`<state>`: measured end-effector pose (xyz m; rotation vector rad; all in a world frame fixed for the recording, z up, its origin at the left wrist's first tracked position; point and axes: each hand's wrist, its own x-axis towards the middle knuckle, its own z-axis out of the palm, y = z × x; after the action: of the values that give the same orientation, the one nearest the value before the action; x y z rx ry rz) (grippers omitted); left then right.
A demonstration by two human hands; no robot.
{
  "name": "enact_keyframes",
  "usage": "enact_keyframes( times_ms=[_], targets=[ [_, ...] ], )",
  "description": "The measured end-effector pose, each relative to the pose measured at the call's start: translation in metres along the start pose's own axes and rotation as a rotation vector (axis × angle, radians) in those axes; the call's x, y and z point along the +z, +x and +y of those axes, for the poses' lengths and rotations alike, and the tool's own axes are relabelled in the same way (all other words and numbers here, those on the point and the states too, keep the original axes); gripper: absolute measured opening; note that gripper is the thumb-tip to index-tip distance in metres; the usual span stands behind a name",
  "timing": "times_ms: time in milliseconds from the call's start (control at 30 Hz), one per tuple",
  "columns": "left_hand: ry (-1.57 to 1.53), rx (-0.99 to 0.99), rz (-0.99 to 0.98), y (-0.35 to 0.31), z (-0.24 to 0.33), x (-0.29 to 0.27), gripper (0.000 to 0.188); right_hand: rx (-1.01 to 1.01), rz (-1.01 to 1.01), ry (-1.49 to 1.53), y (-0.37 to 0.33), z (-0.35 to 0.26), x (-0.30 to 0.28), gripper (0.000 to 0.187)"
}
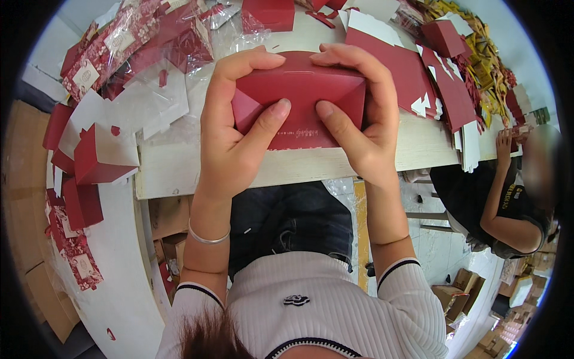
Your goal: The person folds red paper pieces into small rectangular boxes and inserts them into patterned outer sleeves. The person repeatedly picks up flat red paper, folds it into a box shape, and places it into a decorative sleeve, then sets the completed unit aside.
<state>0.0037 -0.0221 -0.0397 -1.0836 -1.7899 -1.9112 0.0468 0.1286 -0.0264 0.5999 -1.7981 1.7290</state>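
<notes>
Thumbs (268, 121) pressed on its face, my left grip (226, 140) and right grip (375, 140) hold a red box (304, 90) from both sides, fingers (356, 57) curled around its ends, over the bench (191, 170) near its edge. Red card pieces (388, 72) lie to the right, an open white-lined carton (92, 158) leftward.

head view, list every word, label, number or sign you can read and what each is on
Red box: pale print, too small to read.
Cream labels on patterned red packs: too small to read.
Co-worker's dark shirt: yellow lettering, too blurred to read.
White top: dark emblem, no legible words.
</notes>
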Motion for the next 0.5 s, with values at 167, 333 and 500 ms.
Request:
enact_keyframes(
  times_ms=[167, 333, 500],
  targets=[
    [0.131, 0.103, -0.063, 0.003, -0.004, -0.002, 0.035, -0.196, -0.105, -0.352, 0.006, 0.011, -0.012, 0.038],
    [-0.068, 0.109, -0.066, -0.002, -0.007, -0.005, 0.041, -0.285, -0.117, -0.354, 0.006, 0.010, -0.010, 0.035],
    [-0.518, -0.473, 0.218, -0.009, -0.006, 0.000, 0.051, -0.347, -0.101, -0.279, -0.009, 0.018, -0.015, 0.030]
  ],
)
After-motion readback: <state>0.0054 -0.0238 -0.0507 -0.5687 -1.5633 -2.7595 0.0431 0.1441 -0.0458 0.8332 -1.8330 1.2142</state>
